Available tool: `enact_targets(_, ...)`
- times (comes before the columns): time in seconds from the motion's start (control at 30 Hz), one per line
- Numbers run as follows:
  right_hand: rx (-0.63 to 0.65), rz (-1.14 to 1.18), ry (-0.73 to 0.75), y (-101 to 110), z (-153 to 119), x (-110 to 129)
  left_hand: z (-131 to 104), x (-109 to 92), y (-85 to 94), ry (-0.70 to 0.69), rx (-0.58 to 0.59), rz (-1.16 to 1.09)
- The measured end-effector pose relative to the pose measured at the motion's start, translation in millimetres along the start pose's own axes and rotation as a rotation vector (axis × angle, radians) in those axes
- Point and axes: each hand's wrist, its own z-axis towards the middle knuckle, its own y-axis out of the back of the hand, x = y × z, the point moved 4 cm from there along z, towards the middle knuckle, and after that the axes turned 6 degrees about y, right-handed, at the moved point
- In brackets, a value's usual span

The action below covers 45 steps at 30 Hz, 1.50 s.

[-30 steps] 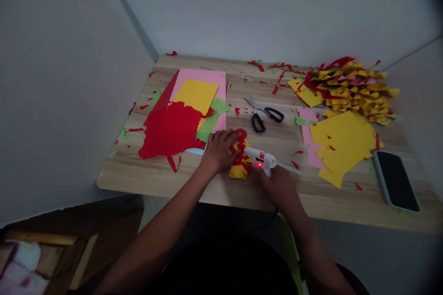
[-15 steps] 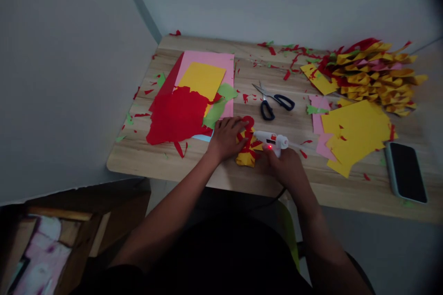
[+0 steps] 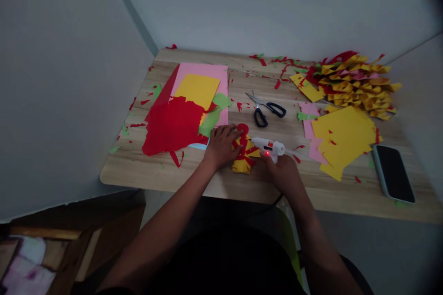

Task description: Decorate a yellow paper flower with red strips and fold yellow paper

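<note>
On the left of the bench (image 3: 121,170), a ragged red paper sheet (image 3: 173,124) overlapped a pink sheet (image 3: 218,71) and a yellow sheet (image 3: 199,87), with a green paper piece (image 3: 219,101) at their right; the stack seemed set aside to free the front middle.

There, the left hand (image 3: 221,146) lay with its fingers extended and loosely spread, not clenched, on the left edge of a red-and-yellow paper craft (image 3: 242,166), probably to steady it against the nozzle. That craft sat flat near the front edge, between the two hands.

Behind it lay scissors (image 3: 266,108), handles spread, perhaps parked within easy reach. A white glue gun (image 3: 265,144) pointed left at the craft (its red light was lit), a clear glue stick (image 3: 292,152) jutting from its rear. The right hand (image 3: 283,170) was wrapped around the grip, apparently to aim the tip; whether it squeezed the trigger could not be told.

Farther right came an irregular yellow sheet (image 3: 346,136), a pleated yellow paper bundle (image 3: 360,85) against the back wall, and a phone (image 3: 394,173), likely placed clear of the work.
</note>
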Motion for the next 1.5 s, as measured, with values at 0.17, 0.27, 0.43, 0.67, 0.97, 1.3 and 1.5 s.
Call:
enact_targets(0.17,0.049,0.035,0.003,0,-8,2,0,0,0.2,0.006,-0.002,-0.006)
enact_targets(0.27,0.066,0.015,-0.014,-2,-9,3,0,0,0.0,0.004,-0.008,-0.003)
enact_targets(0.43,0.099,-0.035,-0.061,-8,-3,4,0,1,-0.8,0.007,-0.001,0.007)
enact_targets(0.67,0.062,-0.052,0.001,-9,7,11,1,3,-2.5,0.005,0.006,0.007)
enact_targets(0.97,-0.064,0.267,-0.109,6,-11,-6,1,3,0.2,0.023,-0.014,-0.039)
enact_targets(1.3,-0.125,0.948,0.058,-37,-57,31,-35,6,60.0,0.123,-0.243,-0.470)
enact_targets(1.5,0.016,0.831,0.138,-83,-57,85,-105,12,106.2,0.268,0.032,-0.657)
